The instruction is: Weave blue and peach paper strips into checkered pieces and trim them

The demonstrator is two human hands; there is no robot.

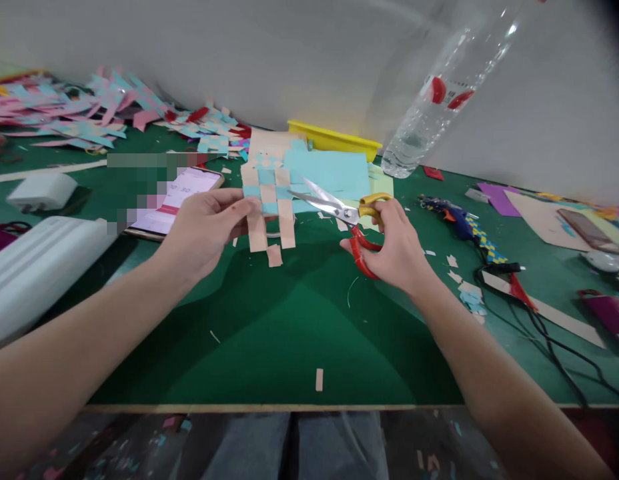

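Your left hand is pinching the weave at its left edge between thumb and fingers, and its peach strips are hanging down over the table. Your right hand is gripping the scissors by the handles, their blades standing apart and pointing at the weave's right side; whether they are touching it, you cannot tell. Blue paper is lying behind, and the phone is resting beyond your left wrist.

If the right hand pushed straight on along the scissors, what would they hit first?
Probably the woven paper piece held in the left hand; the scissors point at its right edge, though depth is unclear.
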